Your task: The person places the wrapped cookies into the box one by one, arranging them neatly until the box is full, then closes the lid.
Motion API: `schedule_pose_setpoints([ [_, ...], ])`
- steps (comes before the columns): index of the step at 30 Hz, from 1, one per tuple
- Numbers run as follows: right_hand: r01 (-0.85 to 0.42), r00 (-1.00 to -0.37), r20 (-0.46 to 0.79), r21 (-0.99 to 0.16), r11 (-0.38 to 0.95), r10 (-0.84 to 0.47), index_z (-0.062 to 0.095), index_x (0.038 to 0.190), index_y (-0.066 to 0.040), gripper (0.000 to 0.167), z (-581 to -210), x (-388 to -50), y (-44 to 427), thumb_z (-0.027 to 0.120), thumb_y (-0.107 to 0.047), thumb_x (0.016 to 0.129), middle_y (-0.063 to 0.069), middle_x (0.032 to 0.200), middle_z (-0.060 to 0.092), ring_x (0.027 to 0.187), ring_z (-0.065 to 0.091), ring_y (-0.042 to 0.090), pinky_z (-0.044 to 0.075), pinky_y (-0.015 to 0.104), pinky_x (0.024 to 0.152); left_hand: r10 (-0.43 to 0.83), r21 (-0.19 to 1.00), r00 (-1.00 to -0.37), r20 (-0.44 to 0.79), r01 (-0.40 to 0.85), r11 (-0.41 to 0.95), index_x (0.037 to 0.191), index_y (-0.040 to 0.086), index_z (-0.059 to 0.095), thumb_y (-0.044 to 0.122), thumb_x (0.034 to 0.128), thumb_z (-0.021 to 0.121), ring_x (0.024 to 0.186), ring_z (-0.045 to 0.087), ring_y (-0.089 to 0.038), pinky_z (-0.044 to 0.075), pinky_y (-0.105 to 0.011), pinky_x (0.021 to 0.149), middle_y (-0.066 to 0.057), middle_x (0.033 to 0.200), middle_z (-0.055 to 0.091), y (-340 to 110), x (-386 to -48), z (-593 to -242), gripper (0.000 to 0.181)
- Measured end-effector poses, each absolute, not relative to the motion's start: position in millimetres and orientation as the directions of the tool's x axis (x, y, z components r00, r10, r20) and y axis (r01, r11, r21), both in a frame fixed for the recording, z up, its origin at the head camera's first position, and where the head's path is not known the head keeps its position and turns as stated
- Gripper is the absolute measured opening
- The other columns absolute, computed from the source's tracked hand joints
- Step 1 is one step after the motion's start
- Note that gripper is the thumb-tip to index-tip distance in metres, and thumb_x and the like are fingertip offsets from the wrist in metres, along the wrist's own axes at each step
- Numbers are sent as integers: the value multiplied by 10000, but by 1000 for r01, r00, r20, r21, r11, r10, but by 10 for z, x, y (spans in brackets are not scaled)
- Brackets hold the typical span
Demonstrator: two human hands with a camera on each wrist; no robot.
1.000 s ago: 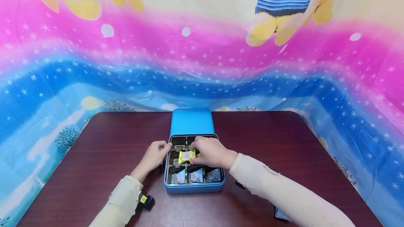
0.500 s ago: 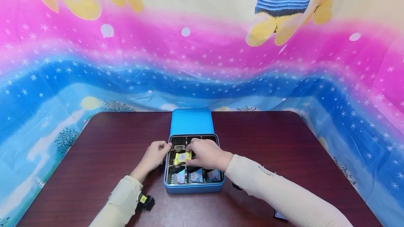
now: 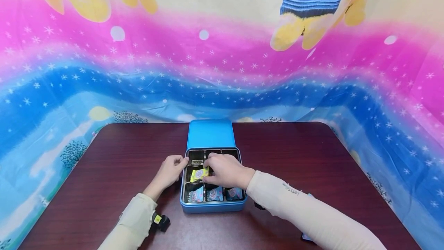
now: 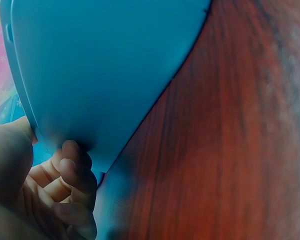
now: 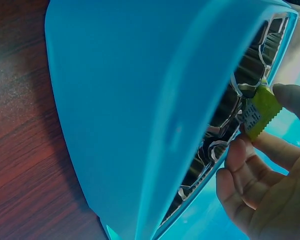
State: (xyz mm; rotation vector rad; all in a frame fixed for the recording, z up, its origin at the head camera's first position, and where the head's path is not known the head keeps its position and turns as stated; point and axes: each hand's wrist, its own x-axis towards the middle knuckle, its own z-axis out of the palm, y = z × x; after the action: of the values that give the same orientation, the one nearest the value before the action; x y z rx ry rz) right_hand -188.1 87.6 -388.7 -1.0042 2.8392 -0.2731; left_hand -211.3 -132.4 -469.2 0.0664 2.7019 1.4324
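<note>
A blue tin box stands on the table with its lid folded back, and a black divided tray lines its inside. My right hand pinches a small yellow wrapped candy over the middle-left compartment. In the right wrist view the candy sits between thumb and finger at the tray. My left hand holds the box's left side; in the left wrist view its thumb is at the rim and its curled fingers are against the outer wall. Three blue wrapped candies fill the near row.
The light blue lid lies toward the back of the dark red table. A blue packet is partly hidden under my right forearm. A patterned cloth hangs behind the table.
My right hand has moved left and slightly down with the yellow candy, from between columns to over the middle-left compartment. The left hand and box have stayed still.
</note>
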Motion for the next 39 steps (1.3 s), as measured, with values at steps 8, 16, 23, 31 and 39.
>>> schedule_pose_setpoints([
  [8,-614,-775,-32,-202,763,-631,728,1202,-136,407,-3913,-1890,863,735,-422,911,-12,1060,668,592,499,25,459,224,582,79,826,-996,-46,7,564,712,109,519,333,1031,554,433,476,-140,404,-282,493,35,464,444,-1322,-2116,-4693,391],
  [16,-622,-769,-38,-185,761,-638,720,1224,-154,414,-3941,-1880,861,715,-439,924,-13,1098,666,619,514,26,485,231,605,79,828,-996,-41,10,560,704,113,514,329,1030,559,420,471,-136,403,-280,490,42,450,441,-1324,-2117,-4700,394],
  [23,-614,-769,-59,-214,760,-637,697,1268,-160,451,-3935,-1894,879,714,-448,922,-8,1149,673,653,514,17,458,219,603,86,831,-996,-34,19,556,700,110,504,326,1032,558,414,468,-135,398,-281,484,44,442,435,-1332,-2117,-4697,400],
  [31,-608,-773,-39,-241,757,-633,702,1262,-164,445,-3918,-1902,914,713,-451,923,-3,1175,694,759,585,30,478,224,619,80,827,-996,-41,11,562,703,113,505,329,1031,558,423,466,-140,401,-285,490,38,453,439,-1324,-2125,-4704,397],
  [39,-602,-773,-26,-285,746,-634,708,1250,-143,420,-3875,-1882,954,702,-424,939,13,1167,704,873,656,83,537,255,694,78,826,-996,-32,18,563,700,110,493,316,1033,557,420,466,-139,404,-286,488,36,454,431,-1325,-2119,-4708,397],
])
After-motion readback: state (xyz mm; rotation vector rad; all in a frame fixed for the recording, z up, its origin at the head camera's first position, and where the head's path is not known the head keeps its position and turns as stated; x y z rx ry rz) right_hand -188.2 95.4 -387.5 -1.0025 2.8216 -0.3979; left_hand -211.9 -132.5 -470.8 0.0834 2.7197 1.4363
